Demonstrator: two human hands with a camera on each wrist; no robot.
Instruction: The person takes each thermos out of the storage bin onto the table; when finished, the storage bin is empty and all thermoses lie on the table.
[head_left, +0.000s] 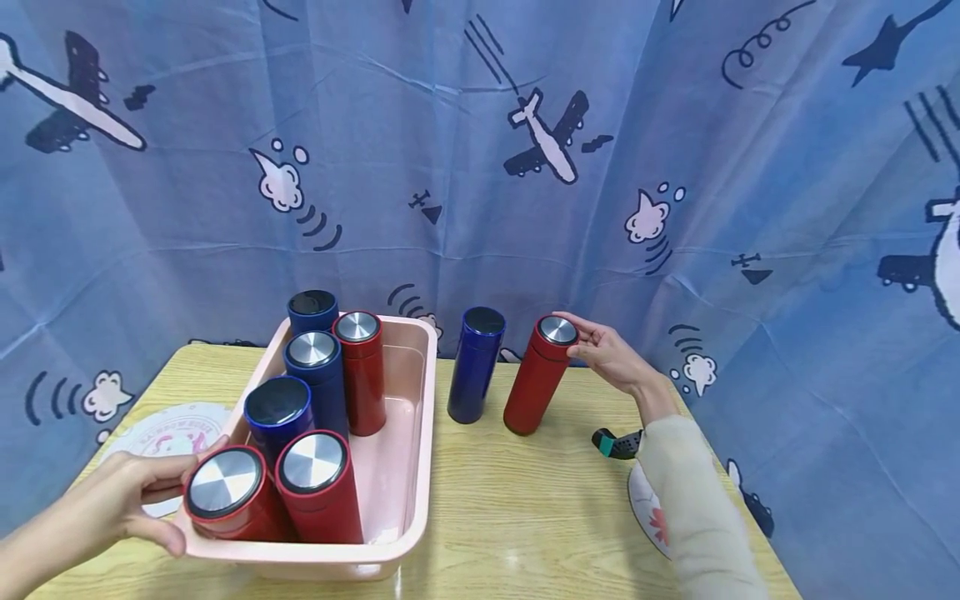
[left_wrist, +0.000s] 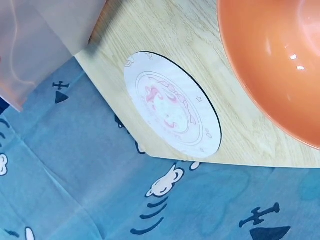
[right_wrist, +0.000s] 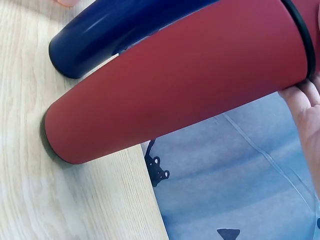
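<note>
My right hand [head_left: 603,350] holds a red thermos bottle [head_left: 536,379] by its top, thumb and fingers around the silver-lidded cap. In the right wrist view the bottle [right_wrist: 175,80] has its base at the tabletop. Just left of it stands a blue thermos bottle [head_left: 476,367] with a black lid. My left hand [head_left: 127,500] grips the near left corner of a pink bin [head_left: 420,467]; the left wrist view does not show that hand. Inside the bin, red bottles [head_left: 322,492] and blue bottles [head_left: 322,375] stand along the left side.
A round white mat [left_wrist: 170,107] with a pink print lies left of the bin. An orange bowl [left_wrist: 280,65] appears in the left wrist view. Right of the bottles are a dark strap [head_left: 618,443] and another round mat [head_left: 647,508], partly under my sleeve. A blue curtain [head_left: 480,208] hangs behind the table.
</note>
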